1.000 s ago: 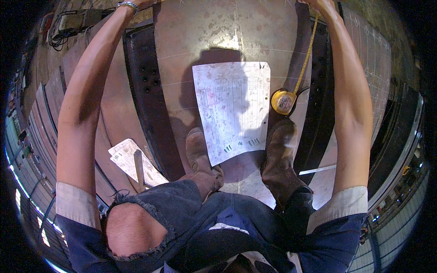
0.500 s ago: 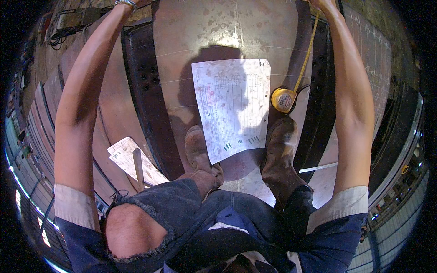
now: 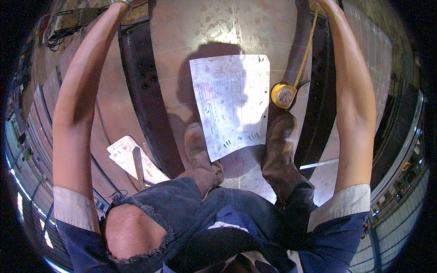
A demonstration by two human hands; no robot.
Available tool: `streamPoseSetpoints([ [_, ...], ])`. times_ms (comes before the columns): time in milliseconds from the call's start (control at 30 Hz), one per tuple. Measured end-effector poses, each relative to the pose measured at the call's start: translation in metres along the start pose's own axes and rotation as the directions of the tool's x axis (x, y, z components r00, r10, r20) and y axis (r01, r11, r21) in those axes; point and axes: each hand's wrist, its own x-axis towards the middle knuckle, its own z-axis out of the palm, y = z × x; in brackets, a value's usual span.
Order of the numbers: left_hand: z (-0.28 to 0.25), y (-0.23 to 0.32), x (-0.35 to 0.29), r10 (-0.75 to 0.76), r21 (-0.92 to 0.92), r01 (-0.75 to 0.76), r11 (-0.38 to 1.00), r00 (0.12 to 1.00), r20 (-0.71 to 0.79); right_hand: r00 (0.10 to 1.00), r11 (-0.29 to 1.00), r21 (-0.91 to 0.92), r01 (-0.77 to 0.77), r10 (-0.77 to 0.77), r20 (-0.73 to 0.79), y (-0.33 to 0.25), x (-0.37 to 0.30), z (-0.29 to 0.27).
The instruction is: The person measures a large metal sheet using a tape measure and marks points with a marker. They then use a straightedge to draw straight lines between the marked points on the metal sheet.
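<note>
Both my arms stretch far ahead. My left forearm (image 3: 107, 36) ends at a bracelet (image 3: 124, 2) by the upper edge, where the hand is almost wholly cut off. Only the base of my right hand (image 3: 324, 2) shows, near the far visible end of a yellow tape measure blade (image 3: 306, 52); its fingers are hidden, so whether it touches the blade cannot be told. The blade runs back to the yellow tape measure case (image 3: 282, 95), just ahead of my right boot (image 3: 281, 141). A stained printed sheet (image 3: 230, 104) lies between my boots and the light patch ahead.
Beneath me is a broad metal plate (image 3: 191, 22), flanked by dark steel strips with holes (image 3: 148, 75). More papers (image 3: 132, 157) lie at left, with a flat metal strip (image 3: 138, 164) across them. A thin pale ruler-like strip (image 3: 318, 164) is at right. Cables (image 3: 57, 43) lie far left.
The whole view has shifted slightly, so the sheet, tape measure and boots sit a little higher. My left wrist is slightly farther left and closer to the upper edge. The tape blade remains extended.
</note>
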Motion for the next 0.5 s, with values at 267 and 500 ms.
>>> streamPoseSetpoints([
  [267, -0.005, -0.005, -0.008, -0.003, 0.069, 0.004, 0.998, 1.000, -0.005, 0.992, 0.994, 0.041, -0.098, 0.094, 0.082, -0.021, 0.000, -0.006],
  [500, -0.006, 0.005, -0.003, -0.004, 0.041, 0.004, 0.999, 1.000, 0.005, 0.991, 0.996, -0.035, 0.080, -0.084, -0.101, 0.007, 0.002, 0.008],
])
